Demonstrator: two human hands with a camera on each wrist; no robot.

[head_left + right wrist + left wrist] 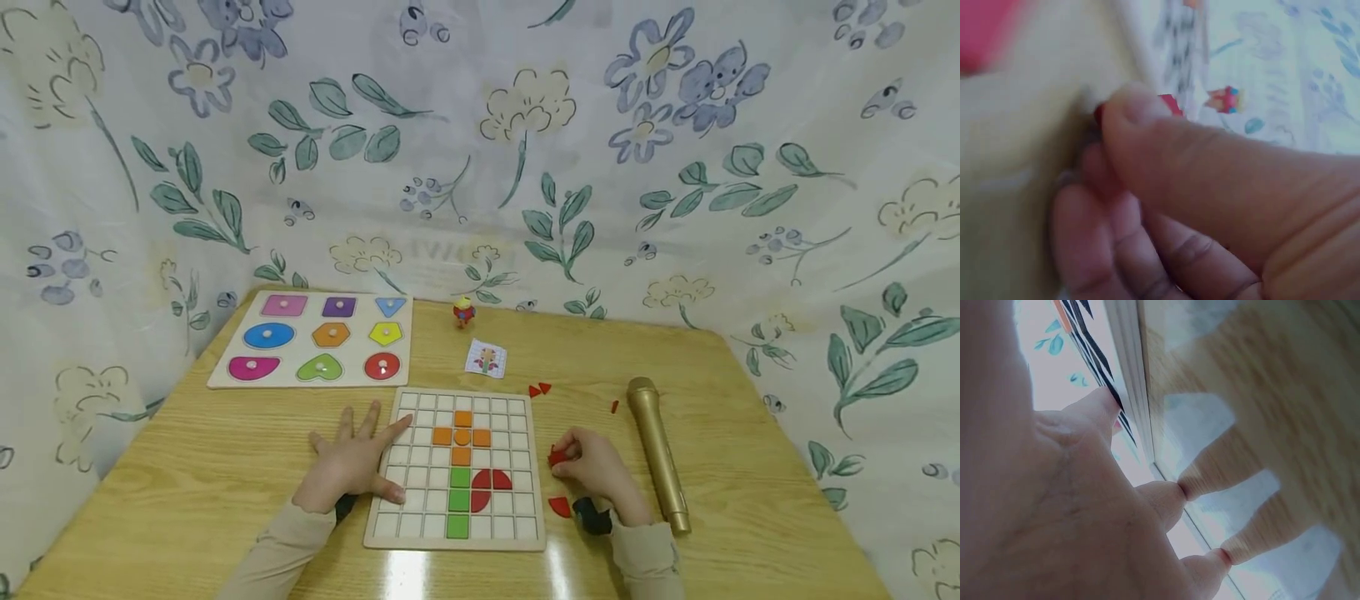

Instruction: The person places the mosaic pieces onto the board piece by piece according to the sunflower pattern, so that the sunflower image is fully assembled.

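The grid board (455, 468) lies at the counter's (225, 467) six o'clock, partly filled: orange cross, green stem, three red pieces. We judge several red pieces remain. Our right hand (596, 467) pinches a red piece (557, 456); our left hand (352, 462), its grip spread, steadies the board.

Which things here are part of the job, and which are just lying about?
In use: grid board, red piece pinched in right hand, loose red pieces, pattern card, left hand steadying the board.
Lying about: shape puzzle, gold microphone, toy figure.
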